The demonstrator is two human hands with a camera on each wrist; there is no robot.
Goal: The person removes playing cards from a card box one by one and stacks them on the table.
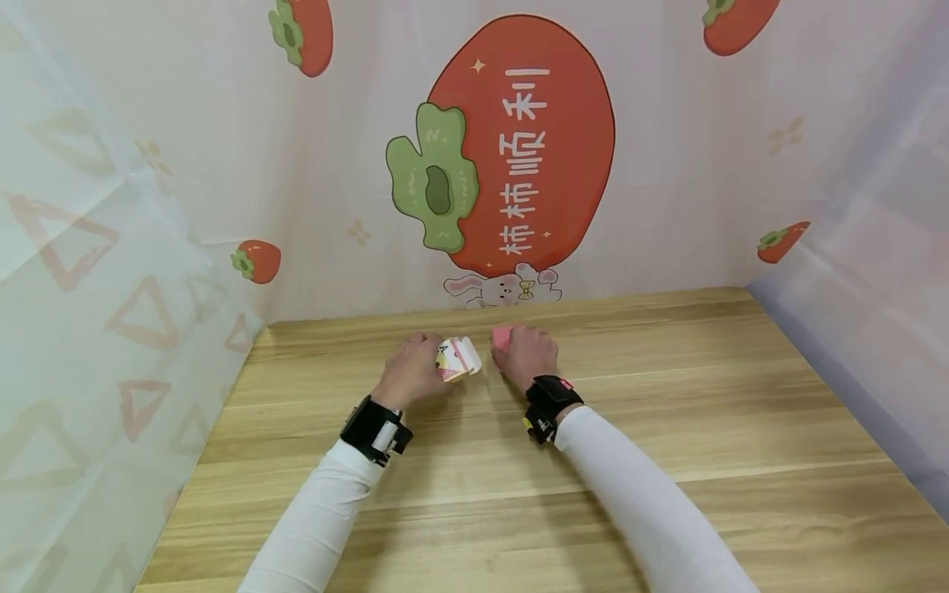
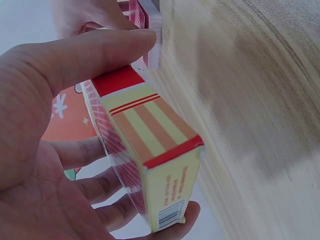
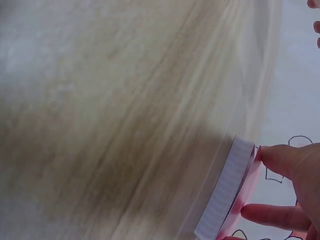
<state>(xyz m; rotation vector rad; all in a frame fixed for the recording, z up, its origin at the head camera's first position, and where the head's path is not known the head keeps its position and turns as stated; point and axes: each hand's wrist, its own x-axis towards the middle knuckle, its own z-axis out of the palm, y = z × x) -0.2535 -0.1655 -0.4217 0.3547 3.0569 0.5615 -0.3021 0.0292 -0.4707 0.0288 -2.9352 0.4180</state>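
Observation:
My left hand (image 1: 411,371) grips a playing-card box (image 1: 460,358), holding it tilted over the wooden table. In the left wrist view the box (image 2: 159,137) shows cream sides with red bands, orange stripes and a barcode; the thumb lies along one edge and the fingers wrap behind. A white flap stands out at its right end in the head view. My right hand (image 1: 530,356) holds a stack of cards (image 1: 502,336) with pinkish-red backs, a short way right of the box. Thumb and fingers pinch the stack (image 3: 227,190) by its edges, close over the tabletop, in the right wrist view.
The wooden table (image 1: 474,494) runs back to a white cloth (image 1: 334,189) printed with a big red persimmon and a rabbit. Cloth also hangs along the left and right sides. Both wrists wear black camera straps (image 1: 376,428).

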